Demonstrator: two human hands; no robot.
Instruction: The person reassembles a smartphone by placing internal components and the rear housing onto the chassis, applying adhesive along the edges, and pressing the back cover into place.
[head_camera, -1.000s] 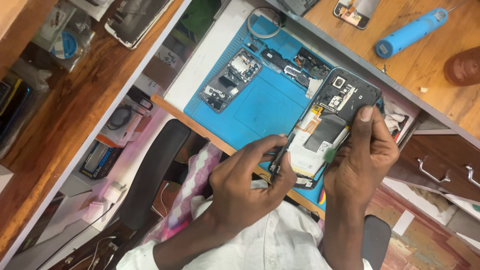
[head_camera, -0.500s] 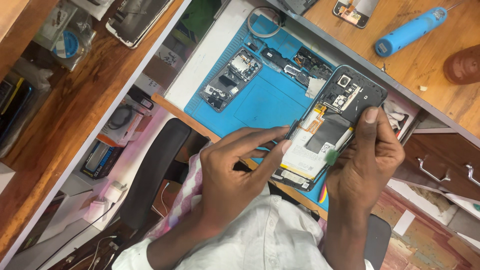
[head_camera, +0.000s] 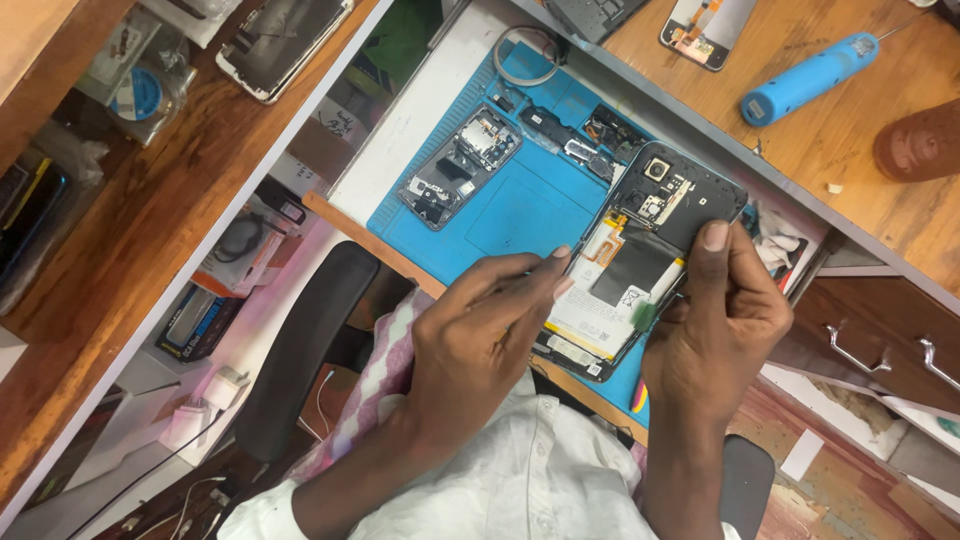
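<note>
left hand (head_camera: 475, 335) shifted left, fingers (head_camera: 553, 270) seemingly extended toward opened phone (head_camera: 640, 260)

Opened phone (head_camera: 640, 270) on blue mat (head_camera: 520, 210); left hand (head_camera: 480, 340) touches its battery edge, right hand (head_camera: 725, 320) grips its side, thumb on the dark cover.

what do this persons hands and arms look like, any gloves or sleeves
Both hands are bare: no gloves, rings or watch show on the left hand or the right hand. The forearms are uncovered too. A white sleeve is pushed up near the left elbow at the frame's bottom edge. It belongs to a white shirt with a collar. No sleeve shows on the right forearm.
</note>
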